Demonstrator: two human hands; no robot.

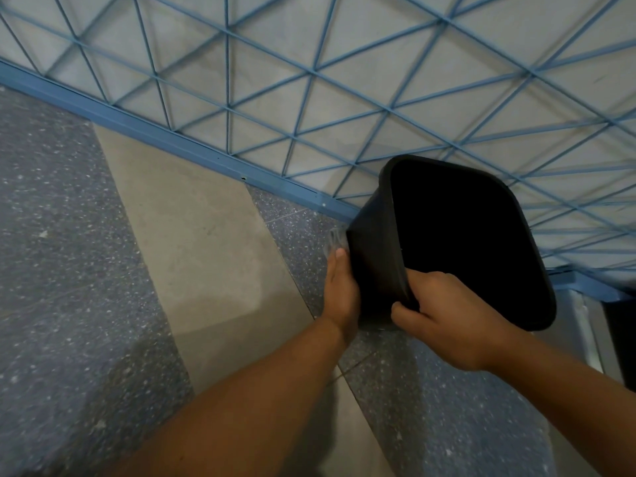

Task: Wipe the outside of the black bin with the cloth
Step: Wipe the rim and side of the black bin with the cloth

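The black bin (375, 242) is held off the floor, tilted with its dark open mouth facing me. My right hand (447, 321) grips the near rim, thumb outside and fingers inside. My left hand (340, 290) lies flat against the bin's left outer wall. A small blurred grey cloth (335, 239) shows just past its fingertips, pressed to the wall; most of the cloth is hidden under the hand.
A blue metal railing (227, 108) with diagonal lattice bars runs across the back, its base rail (165, 139) along the floor. The floor is speckled grey terrazzo (62, 270) with a plain beige strip (206, 249). A dark doorway edge (619, 339) is at the right.
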